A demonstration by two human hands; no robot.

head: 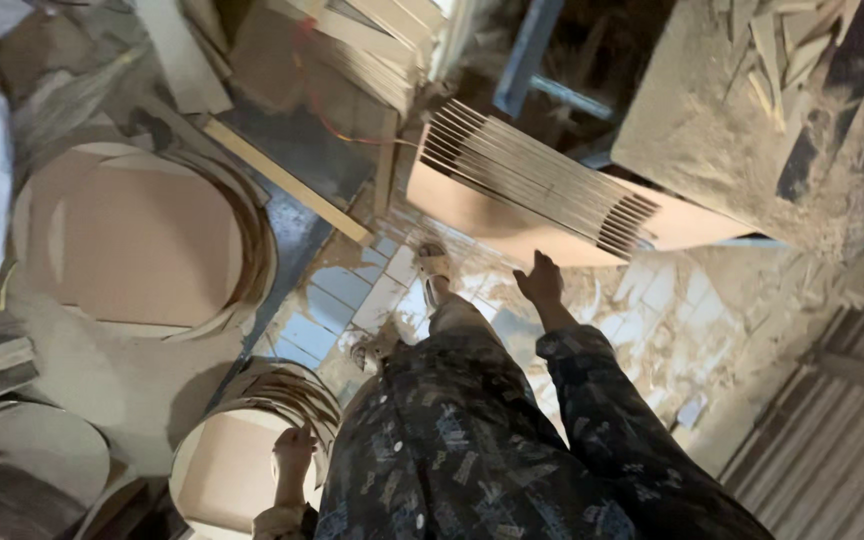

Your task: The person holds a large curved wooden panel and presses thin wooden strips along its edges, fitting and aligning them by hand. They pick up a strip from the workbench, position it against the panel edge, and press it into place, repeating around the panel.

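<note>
Head view, looking straight down in a dusty wood shop. The right hand (540, 280) reaches out with fingers loosely spread, holding nothing, just short of the lower edge of a stack of boards (542, 185) standing on edge on the tiled floor (352, 290). The left hand (294, 452) rests flat on the rim of a small round disc stack (242, 460) down low, fingers together, not gripping. A bigger pile of discs (142, 235) sits off to the left, with a sawdust-covered bench (712, 130) up right.

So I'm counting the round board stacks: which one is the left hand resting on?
The small round stack at the bottom, under the left hand; the bigger round stack lies farther up, untouched.
</note>
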